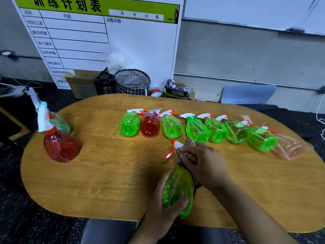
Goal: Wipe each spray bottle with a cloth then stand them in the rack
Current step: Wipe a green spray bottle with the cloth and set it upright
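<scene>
A white board (98,43) with a green header and a ruled chart leans against the grey wall behind the scene. In front of it the oval wooden counter (109,175) fills most of the view. Across its far side a row of bottles (198,129) lies flat, bases toward the camera: mostly green, one red second from the left, and a pale orange one at the right end in clear wrap. At the left end of the counter a red bottle (59,147) stands upright with a white and orange sprayer, a pale green one just behind it. On the floor beyond the counter sit a checked basket (132,81), a black container (103,83) and a cardboard box (79,85).

Near the front edge, the left hand (163,213) holds a green bottle (177,187) tilted above the counter, its fingers curled round the base. The right hand (202,161) grips a brownish cloth (188,155) against the bottle's neck, fingers closed on it, just below the white and orange sprayer (173,148).
</scene>
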{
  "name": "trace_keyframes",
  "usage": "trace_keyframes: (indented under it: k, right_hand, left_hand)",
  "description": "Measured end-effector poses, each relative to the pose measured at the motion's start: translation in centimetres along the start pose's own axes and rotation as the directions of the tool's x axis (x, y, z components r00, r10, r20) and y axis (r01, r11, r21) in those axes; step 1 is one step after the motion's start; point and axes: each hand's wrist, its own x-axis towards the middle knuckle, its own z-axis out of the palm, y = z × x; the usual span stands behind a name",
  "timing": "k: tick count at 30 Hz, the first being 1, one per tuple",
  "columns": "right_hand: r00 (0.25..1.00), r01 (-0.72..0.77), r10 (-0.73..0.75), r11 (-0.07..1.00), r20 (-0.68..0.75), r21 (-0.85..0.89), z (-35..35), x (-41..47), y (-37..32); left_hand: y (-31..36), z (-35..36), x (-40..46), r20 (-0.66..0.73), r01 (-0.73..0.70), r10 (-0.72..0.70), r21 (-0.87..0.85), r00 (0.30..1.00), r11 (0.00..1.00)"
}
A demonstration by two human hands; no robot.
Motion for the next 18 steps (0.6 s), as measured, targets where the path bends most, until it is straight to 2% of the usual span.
trace_keyframes:
  k: [3,8,12,14,17,18]
  right_hand:
    - [0.997,-0.053,0.05,0.997,-0.06,-0.061,-0.4,0.8,0.7]
    - [0.999,0.052,-0.052,0.997,0.006,-0.061,-0.1,0.6,0.0]
    - [0.996,-0.066,0.063,0.997,-0.07,-0.046,-0.5,1.7,0.5]
    - [1.0,-0.008,0.008,1.0,-0.017,-0.012,-0.2,1.5,0.0]
    - [0.969,0.199,-0.199,0.98,0.148,0.012,0.3,0.5,-1.2]
    - [0.965,0.222,-0.219,0.975,0.147,-0.002,0.3,0.4,-1.2]
  left_hand:
    - [-0.2,0.2,-0.1,0.032,-0.008,0.007,0.024,0.999,1.0]
    - [-0.6,0.4,0.0,0.0,-0.03,0.03,0.058,1.0,0.998]
    - [-0.4,0.5,0.0,0.024,-0.043,0.041,0.093,0.999,0.995]
    - [-0.5,0.5,0.0,0.004,-0.044,0.044,0.087,0.999,0.995]
    - [-0.5,0.6,0.0,-0.014,-0.052,0.053,0.084,0.998,0.995]
    - [-0.5,0.6,0.0,-0.005,-0.053,0.054,0.095,0.999,0.994]
